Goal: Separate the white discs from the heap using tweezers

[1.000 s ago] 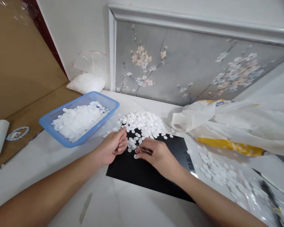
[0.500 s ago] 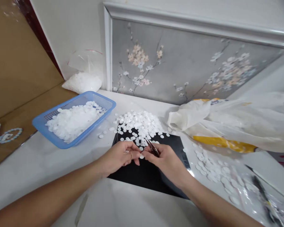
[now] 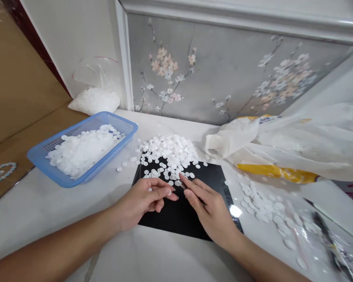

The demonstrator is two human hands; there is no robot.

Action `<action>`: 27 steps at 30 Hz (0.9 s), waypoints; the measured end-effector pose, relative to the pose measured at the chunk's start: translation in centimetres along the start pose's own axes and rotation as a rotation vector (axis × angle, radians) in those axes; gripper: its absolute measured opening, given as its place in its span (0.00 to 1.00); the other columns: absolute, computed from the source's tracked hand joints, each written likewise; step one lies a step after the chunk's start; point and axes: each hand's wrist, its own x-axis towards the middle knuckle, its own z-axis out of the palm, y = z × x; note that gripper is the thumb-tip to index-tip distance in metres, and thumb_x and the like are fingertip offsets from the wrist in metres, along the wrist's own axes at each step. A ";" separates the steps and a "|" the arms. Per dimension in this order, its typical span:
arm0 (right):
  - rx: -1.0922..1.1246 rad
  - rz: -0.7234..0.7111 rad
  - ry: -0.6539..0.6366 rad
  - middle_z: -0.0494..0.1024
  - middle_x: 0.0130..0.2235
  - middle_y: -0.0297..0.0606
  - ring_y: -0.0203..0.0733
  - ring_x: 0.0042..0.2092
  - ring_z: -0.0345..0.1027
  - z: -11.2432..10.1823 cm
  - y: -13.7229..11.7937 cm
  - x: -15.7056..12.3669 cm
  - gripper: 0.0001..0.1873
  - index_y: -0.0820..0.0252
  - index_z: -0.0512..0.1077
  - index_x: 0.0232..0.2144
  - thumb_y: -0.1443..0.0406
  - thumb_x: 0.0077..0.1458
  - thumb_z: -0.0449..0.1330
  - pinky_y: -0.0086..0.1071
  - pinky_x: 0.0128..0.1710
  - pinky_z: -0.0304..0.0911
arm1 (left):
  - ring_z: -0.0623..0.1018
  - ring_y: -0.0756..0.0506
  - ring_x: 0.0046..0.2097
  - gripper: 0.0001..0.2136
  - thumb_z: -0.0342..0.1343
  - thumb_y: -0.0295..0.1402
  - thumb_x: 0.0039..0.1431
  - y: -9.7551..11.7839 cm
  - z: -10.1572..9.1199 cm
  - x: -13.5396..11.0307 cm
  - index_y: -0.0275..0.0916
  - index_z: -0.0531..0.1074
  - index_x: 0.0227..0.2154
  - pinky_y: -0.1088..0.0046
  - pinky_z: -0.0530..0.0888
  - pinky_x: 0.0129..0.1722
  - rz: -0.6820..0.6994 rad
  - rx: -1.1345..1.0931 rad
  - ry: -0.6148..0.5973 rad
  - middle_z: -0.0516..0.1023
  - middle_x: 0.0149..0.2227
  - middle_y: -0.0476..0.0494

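Black mat (image 3: 176,219) lies nearest the person on a white tabletop (image 3: 47,203), with both bare hands over it. Over the mat's left half, the left hand (image 3: 145,199) has its fingers loosely spread and slightly curled, and nothing shows in its grasp. Over the mat's middle, the right hand (image 3: 207,205) stretches flat and forward, pressing thin dark tweezers (image 3: 181,183) along its forefinger. Their tip sits among loose white discs (image 3: 170,172) at the mat's far edge.

Half a second ago the fingertips of both hands met above the mat with the tweezers raised. Now they have parted and dropped. I judge that the pinch between the hands is over and the tweezers are back at the discs.

Just beyond the mat's far edge rises a heap of discs (image 3: 170,147). Left of the mat stands a blue basket (image 3: 126,127) filled with more. Right of the mat lie scattered discs (image 3: 261,203), near a crumpled white and yellow plastic bag (image 3: 282,145). Farthest from the mat, a clear bag of white pieces (image 3: 94,100) sits in the corner. A grey panel painted with blossom (image 3: 223,74) backs the table.
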 end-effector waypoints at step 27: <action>-0.263 -0.237 -0.044 0.71 0.29 0.38 0.35 0.27 0.67 0.2 -0.7 -0.5 0.19 0.62 0.70 0.53 0.64 0.65 0.47 0.27 0.26 0.66 | 0.59 0.57 0.20 0.09 0.60 0.35 0.52 0.4 0.4 -0.4 0.36 0.66 0.28 0.76 0.47 0.20 -0.089 -0.096 -0.060 0.77 0.25 0.45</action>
